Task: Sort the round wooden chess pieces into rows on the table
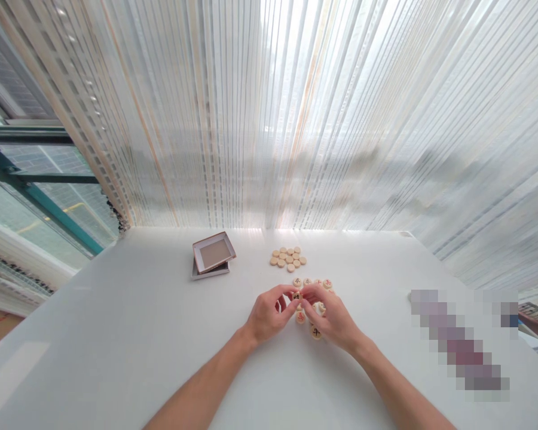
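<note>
My left hand (269, 313) and my right hand (329, 315) meet over a loose group of round wooden game pieces (312, 283) with red and black characters on the white table (116, 334). Both hands pinch the same piece with a black character (296, 295) between thumb and fingertips. More marked pieces lie under and beside my right hand, partly hidden. Farther back sits a tight cluster of blank-faced pieces (288, 258).
An open shallow box (214, 252) rests on its lid at the back left of the table. A striped sheer curtain (296, 119) hangs behind the table, with a window (36, 179) at the left. A blurred patch covers something at the right.
</note>
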Tool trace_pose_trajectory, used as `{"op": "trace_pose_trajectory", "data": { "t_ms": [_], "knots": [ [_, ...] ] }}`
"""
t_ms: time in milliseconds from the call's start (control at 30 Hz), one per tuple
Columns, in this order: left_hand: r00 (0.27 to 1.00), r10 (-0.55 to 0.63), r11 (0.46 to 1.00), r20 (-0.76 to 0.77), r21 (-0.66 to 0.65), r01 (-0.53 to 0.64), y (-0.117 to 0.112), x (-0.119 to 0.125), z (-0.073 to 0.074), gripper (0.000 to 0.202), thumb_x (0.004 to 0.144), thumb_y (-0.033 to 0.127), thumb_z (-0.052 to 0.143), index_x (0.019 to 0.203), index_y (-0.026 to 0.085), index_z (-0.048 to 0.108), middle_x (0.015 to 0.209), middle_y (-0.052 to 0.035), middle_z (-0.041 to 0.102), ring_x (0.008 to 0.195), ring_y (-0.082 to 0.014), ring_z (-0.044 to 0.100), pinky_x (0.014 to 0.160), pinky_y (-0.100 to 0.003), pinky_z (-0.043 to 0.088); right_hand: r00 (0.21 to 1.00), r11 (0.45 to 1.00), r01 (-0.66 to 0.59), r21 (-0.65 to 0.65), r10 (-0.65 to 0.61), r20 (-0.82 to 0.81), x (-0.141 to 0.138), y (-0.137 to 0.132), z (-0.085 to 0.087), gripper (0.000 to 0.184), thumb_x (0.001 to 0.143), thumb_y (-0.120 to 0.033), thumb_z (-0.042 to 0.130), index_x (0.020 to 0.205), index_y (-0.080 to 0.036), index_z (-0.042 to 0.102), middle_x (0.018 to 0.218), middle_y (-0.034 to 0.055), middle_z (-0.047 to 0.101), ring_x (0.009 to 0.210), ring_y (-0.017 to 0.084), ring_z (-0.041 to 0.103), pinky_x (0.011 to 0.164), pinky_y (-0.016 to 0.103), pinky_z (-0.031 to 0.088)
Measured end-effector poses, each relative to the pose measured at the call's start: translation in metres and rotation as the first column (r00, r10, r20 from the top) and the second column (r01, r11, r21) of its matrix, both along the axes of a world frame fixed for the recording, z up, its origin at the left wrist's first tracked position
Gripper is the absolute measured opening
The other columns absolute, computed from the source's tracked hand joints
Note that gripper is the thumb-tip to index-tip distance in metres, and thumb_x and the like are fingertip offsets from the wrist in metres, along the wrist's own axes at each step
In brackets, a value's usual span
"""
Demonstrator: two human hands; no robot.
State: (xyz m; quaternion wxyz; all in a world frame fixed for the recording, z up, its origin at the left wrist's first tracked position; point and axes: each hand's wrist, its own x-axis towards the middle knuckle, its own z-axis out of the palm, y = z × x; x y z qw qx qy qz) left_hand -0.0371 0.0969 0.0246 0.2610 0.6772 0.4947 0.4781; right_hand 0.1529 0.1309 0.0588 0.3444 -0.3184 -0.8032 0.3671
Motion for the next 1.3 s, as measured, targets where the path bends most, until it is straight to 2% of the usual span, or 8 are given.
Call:
{"op": "trace_pose_trajectory", "data": {
  "t_ms": [167, 267, 467, 633, 833, 1033, 1300],
  "knots": [
    [1.0, 0.007, 0.999, 0.029, -0.033, -0.006, -0.0003, -0.0001, 0.0021, 0.02, 0.093, 0.036, 0.062, 0.104, 0.021, 0.068, 0.079, 0.0003, 0.072, 0.058, -0.0099, 0.06, 0.056, -0.02, 0.048, 0.999, 0.999, -0.045, 0.021, 0.044, 0.027, -0.0005, -0.0016, 0.003, 0.011, 0.098, -0.024, 0.052, 0.106, -0.025, 0.06, 0.09, 0.0036, 0.069, 0.082, 0.019, 0.067, 0.078, 0.036, 0.056],
    [0.999, 0.004, 0.999, 0.035, -0.035, -0.003, -0.0006, 0.0001, 0.0038, 0.019, 0.095, 0.035, 0.06, 0.101, 0.02, 0.069, 0.08, -0.0001, 0.072, 0.059, -0.01, 0.061, 0.057, -0.021, 0.047, 0.998, 0.998, -0.053, 0.023, 0.053, 0.036, -0.0005, -0.002, 0.0034, 0.012, 0.098, -0.023, 0.051, 0.105, -0.025, 0.06, 0.089, 0.003, 0.068, 0.082, 0.019, 0.067, 0.078, 0.035, 0.055],
    [0.999, -0.006, 1.0, 0.037, -0.004, 0.007, -0.0007, 0.0005, 0.004, 0.019, 0.097, 0.027, 0.054, 0.109, 0.021, 0.067, 0.091, -0.0017, 0.073, 0.061, -0.0096, 0.059, 0.058, -0.021, 0.049, 1.0, 1.0, -0.003, 0.022, 0.003, 0.021, 0.0002, 0.0001, 0.0003, 0.011, 0.098, -0.024, 0.052, 0.106, -0.025, 0.06, 0.09, 0.0022, 0.069, 0.082, 0.018, 0.067, 0.078, 0.034, 0.055],
    [0.999, -0.031, 1.0, 0.019, 0.0, 0.031, -0.0018, -0.0001, 0.0026, 0.026, 0.091, 0.022, 0.059, 0.117, 0.022, 0.063, 0.097, -0.0028, 0.072, 0.062, -0.0096, 0.06, 0.056, -0.02, 0.05, 1.0, 1.0, 0.008, -0.004, -0.008, -0.002, -0.0003, 0.001, 0.0008, 0.013, 0.098, -0.026, 0.053, 0.109, -0.026, 0.061, 0.093, 0.0028, 0.071, 0.086, 0.018, 0.069, 0.08, 0.034, 0.057],
    [0.999, -0.033, 0.999, -0.003, 0.02, 0.033, -0.0019, 0.0002, 0.0014, 0.032, 0.087, 0.021, 0.064, 0.118, 0.024, 0.062, 0.098, -0.0018, 0.071, 0.06, -0.0088, 0.058, 0.054, -0.02, 0.051, 1.0, 1.0, 0.006, -0.004, -0.006, -0.004, -0.0007, 0.0005, 0.0026, 0.013, 0.099, -0.026, 0.053, 0.108, -0.026, 0.062, 0.097, 0.0029, 0.073, 0.085, 0.018, 0.07, 0.081, 0.034, 0.058],
    [0.999, -0.036, 0.999, -0.001, 0.027, 0.036, -0.002, 0.0005, 0.0023, 0.031, 0.087, 0.022, 0.064, 0.118, 0.024, 0.063, 0.091, -0.0005, 0.068, 0.057, -0.0079, 0.056, 0.053, -0.02, 0.05, 1.0, 1.0, 0.003, -0.02, -0.003, -0.013, -0.0007, 0.0005, 0.0031, 0.015, 0.1, -0.03, 0.052, 0.109, -0.027, 0.063, 0.099, 0.0038, 0.073, 0.087, 0.019, 0.07, 0.08, 0.036, 0.057],
    [0.999, -0.036, 0.999, -0.02, 0.029, 0.036, -0.0028, 0.0007, 0.0019, 0.031, 0.087, 0.023, 0.063, 0.118, 0.023, 0.063, 0.092, -0.0012, 0.069, 0.056, -0.0076, 0.056, 0.053, -0.02, 0.05, 1.0, 0.999, 0.011, -0.03, -0.011, -0.002, -0.0002, 0.0004, 0.0029, 0.014, 0.1, -0.034, 0.053, 0.105, -0.025, 0.062, 0.095, 0.0041, 0.073, 0.084, 0.019, 0.07, 0.079, 0.036, 0.058]
  ]
}}
